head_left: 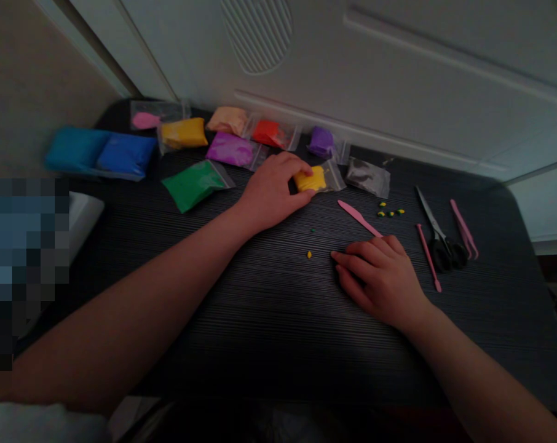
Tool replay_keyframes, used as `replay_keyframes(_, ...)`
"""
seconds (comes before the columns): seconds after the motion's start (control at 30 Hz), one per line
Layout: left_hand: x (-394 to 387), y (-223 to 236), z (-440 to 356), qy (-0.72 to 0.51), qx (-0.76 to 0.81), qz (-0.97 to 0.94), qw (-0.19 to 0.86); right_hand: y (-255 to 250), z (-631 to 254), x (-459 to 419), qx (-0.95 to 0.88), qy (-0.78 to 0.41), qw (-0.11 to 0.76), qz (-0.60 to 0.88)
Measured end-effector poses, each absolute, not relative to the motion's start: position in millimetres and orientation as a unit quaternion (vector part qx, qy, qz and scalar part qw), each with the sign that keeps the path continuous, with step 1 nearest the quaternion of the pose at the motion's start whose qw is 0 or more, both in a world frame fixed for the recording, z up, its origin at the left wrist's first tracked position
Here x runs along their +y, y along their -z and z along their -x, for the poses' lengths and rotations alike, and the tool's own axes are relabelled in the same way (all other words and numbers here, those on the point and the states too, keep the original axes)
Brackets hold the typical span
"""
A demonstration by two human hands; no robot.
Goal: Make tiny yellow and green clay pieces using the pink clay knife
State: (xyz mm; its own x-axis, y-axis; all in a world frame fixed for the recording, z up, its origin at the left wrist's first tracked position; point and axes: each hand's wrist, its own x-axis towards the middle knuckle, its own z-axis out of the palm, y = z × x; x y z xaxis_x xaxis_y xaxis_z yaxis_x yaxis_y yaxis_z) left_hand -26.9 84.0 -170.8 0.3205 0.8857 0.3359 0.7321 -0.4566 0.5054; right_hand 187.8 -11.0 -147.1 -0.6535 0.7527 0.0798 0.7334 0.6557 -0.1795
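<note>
My left hand reaches out over the black table, its thumb and fingers closed about the near end of a small clear bag of yellow clay. To the right, my right hand rests on the tabletop with fingers stretched out to the left and nothing seen in them. Just left of its fingertips lies a tiny yellow piece, and a green speck sits a little farther off. A pink plastic knife points away from beyond the right knuckles. Several small yellow-and-green pieces lie behind that hand.
Bags of green, blue, purple-pink and grey clay line the back. Black-handled scissors, a pink stick tool and pink tweezers lie at right. A white panel rises behind the table.
</note>
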Motion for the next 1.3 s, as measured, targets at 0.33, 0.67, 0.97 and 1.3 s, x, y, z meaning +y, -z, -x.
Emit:
replay_keyframes(0.33,83.9,171.6,26.5,-0.292,0.505,-0.801,0.133,154.7,-190.5,-6.9,-0.878,-0.125,0.16,0.434)
replay_keyframes(0.67,83.9,170.6,26.9,-0.291,0.504,-0.802,0.133,152.3,-189.1,-7.5,-0.89,-0.11,0.138,0.421)
replay_keyframes(0.97,83.4,169.8,26.5,-0.295,0.505,-0.8,0.131,151.6,-187.5,-9.2,-0.901,-0.082,0.107,0.411)
replay_keyframes(1.3,83.6,170.7,26.5,-0.295,0.507,-0.798,0.134,151.1,-187.6,-9.7,-0.9,-0.086,0.118,0.411)
